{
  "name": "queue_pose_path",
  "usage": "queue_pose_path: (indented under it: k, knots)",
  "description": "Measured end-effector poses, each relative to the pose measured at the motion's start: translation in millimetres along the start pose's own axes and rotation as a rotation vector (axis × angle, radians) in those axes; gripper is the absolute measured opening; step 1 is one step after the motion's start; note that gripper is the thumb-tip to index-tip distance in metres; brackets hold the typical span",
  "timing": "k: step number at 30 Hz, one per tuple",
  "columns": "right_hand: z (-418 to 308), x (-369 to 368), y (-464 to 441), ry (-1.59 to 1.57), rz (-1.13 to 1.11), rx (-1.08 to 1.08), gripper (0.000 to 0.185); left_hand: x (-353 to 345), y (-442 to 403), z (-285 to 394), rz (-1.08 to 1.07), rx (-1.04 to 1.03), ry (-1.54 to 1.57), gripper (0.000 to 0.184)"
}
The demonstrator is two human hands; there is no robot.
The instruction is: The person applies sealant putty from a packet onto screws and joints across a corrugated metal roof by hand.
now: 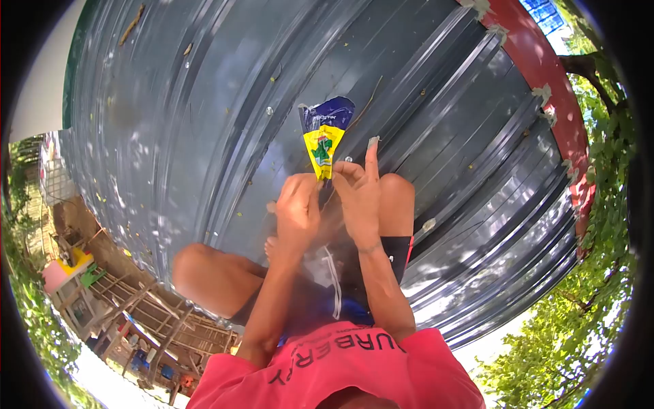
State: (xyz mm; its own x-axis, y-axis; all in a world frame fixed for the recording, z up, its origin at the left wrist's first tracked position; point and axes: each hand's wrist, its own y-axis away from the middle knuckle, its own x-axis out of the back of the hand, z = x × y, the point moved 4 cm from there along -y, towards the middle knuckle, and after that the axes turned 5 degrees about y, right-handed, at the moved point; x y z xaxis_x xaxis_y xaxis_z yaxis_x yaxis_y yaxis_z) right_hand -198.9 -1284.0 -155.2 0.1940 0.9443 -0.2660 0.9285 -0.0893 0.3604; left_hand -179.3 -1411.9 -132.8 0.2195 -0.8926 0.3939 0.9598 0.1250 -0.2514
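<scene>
A blue-and-yellow sealant sachet (323, 133), cone-shaped with a green picture and upside-down lettering, stands out over the roof, its wide end away from me and its narrow end between my hands. My left hand (298, 210) is closed, pinching the narrow tip from the left. From the other side, the thumb and bent fingers of my right hand (360, 204) close on the same tip. One finger of that hand points straight up, with a pale grey smear on its end. The exact finger contact at the tip is partly hidden.
I sit on a dark corrugated metal roof (231, 102) with leaves and a twig (132, 24) on it. Red edge trim (555, 102) with grey patches runs along the right. A wooden structure (146, 307) lies below at left; tree branches (593, 75) border the right.
</scene>
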Motion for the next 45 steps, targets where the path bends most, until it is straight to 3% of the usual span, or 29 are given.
queue_pose_path:
  k: [4,7,10,11,14,17,20,24,27,30,34,36,37,38,43,45]
  knots:
    - [-1.2,8.4,-5.6,0.019,-0.047,-0.038,0.099,-0.1,1.3,-4.0,-0.070,0.071,0.069,0.004]
    - [-19.3,23.2,-6.4,0.091,-0.044,-0.035,0.100,7.4,-0.5,-11.2,-0.130,0.265,0.141,0.010]
    - [-33.9,81.5,-21.0,0.013,0.121,0.078,0.093,45.4,-0.4,-45.3,0.057,0.556,0.202,0.018]
    - [-43.2,97.7,-25.1,-0.053,0.206,0.134,0.091,47.7,-5.8,-36.7,0.060,0.515,0.194,0.019]
    - [-58.4,84.9,-12.0,-0.043,0.092,0.148,0.087,49.2,-24.3,0.1,0.022,0.409,0.074,0.021]
    - [-73.1,44.2,1.0,0.097,0.081,-0.003,0.093,22.9,-44.8,19.8,-0.091,0.234,0.063,0.020]
    - [-75.6,11.2,4.5,-0.006,0.017,0.140,0.102,7.9,-55.3,49.4,-0.155,0.085,0.040,0.019]
    - [-95.8,16.7,8.6,-0.101,-0.019,0.169,0.104,4.4,-67.1,80.3,-0.220,-0.018,0.027,0.018]
    - [-111.7,26.4,19.9,-0.190,-0.045,0.246,0.104,-2.5,-66.3,78.5,-0.328,0.208,0.315,0.018]
    - [-119.9,32.6,25.3,-0.228,-0.086,0.262,0.101,-23.6,-62.5,60.7,-0.439,0.495,1.118,0.019]
    - [-117.3,48.1,29.2,-0.030,-0.037,0.370,0.098,-34.5,-59.0,70.9,-0.515,0.513,0.855,0.019]
    - [-134.3,43.8,42.4,0.121,0.046,0.295,0.099,-36.5,-56.3,77.2,-0.542,0.413,0.693,0.017]
    - [-127.5,44.9,40.0,0.217,0.079,0.319,0.099,-27.9,-53.5,72.4,-0.469,0.455,0.674,0.017]
    - [-112.9,45.9,33.7,0.221,0.056,0.472,0.098,-45.6,-54.2,76.4,-0.462,0.477,0.680,0.017]
    - [-120.7,40.6,47.7,0.270,-0.024,0.479,0.095,-45.4,-43.7,55.6,-0.411,0.537,0.906,0.023]
    - [-110.8,41.5,50.8,0.318,-0.004,0.579,0.095,-49.5,-41.3,60.3,-0.358,0.589,0.934,0.023]
